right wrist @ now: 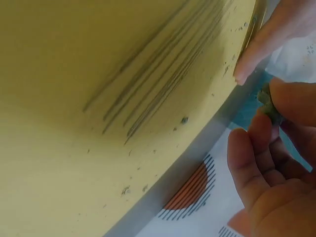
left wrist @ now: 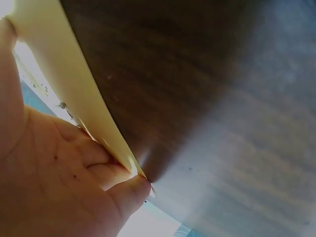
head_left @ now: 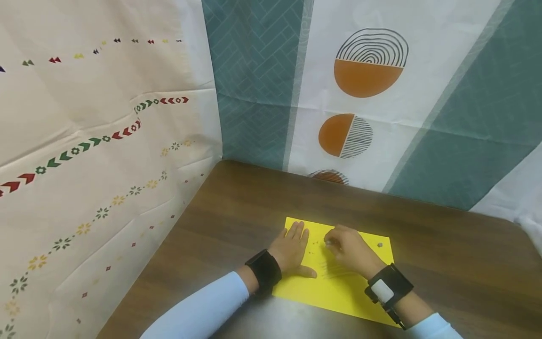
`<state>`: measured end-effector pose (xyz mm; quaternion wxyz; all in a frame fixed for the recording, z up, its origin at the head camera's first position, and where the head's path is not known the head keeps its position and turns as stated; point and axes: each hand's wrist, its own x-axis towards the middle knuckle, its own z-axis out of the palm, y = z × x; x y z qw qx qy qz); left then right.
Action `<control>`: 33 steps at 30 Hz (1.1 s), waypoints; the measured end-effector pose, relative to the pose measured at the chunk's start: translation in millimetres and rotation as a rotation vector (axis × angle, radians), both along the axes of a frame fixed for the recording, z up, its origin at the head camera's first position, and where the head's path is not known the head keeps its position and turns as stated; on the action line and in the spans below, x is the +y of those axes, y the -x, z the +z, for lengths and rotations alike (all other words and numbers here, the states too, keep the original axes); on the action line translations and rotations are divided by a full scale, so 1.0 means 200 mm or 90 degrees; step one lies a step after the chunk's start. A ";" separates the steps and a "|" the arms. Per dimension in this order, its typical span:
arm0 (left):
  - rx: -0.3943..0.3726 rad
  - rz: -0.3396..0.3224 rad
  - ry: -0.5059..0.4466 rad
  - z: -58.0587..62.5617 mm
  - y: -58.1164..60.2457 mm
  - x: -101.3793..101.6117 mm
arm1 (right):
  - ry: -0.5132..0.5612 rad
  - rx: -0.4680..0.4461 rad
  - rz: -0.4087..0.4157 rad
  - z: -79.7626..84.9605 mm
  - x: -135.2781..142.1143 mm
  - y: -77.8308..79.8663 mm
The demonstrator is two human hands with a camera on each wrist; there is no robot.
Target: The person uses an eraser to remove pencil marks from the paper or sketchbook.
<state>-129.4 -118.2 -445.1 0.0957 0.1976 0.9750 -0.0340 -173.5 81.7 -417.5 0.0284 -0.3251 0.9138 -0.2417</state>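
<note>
A yellow sheet of paper (head_left: pixel 338 294) lies on the wooden table, bearing several dark smudgy strokes (right wrist: pixel 155 74). My left hand (head_left: pixel 292 249) rests flat on its left part, fingers straight and thumb spread. In the left wrist view the little finger reaches the paper's edge. Over the upper middle of the sheet, my right hand (head_left: pixel 349 247) pinches a small, crumbly grey-green lump (right wrist: pixel 269 103) between thumb and fingers. Dark crumbs (right wrist: pixel 184 120) are scattered on the paper around the strokes. A second small grey lump (head_left: pixel 379 245) sits near the sheet's upper right corner.
The brown table (head_left: pixel 203 235) extends around the sheet. Patterned cloth hangs along its far side (head_left: pixel 262 103) and left side (head_left: pixel 106 165). A black band with a device is strapped on each wrist, below light blue sleeves (head_left: pixel 203 306).
</note>
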 end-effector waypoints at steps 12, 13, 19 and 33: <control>0.011 -0.006 0.011 -0.02 0.02 0.00 | -0.012 -0.001 0.140 -0.06 -0.08 -0.03; 0.012 -0.006 0.012 -0.02 0.02 0.00 | -0.011 -0.003 0.155 -0.07 -0.08 -0.03; 0.001 -0.005 0.020 -0.02 0.02 0.01 | -0.015 -0.013 0.197 -0.11 -0.12 -0.03; -0.006 0.012 0.022 -0.01 0.03 0.01 | -0.087 0.074 0.117 -0.15 -0.02 -0.04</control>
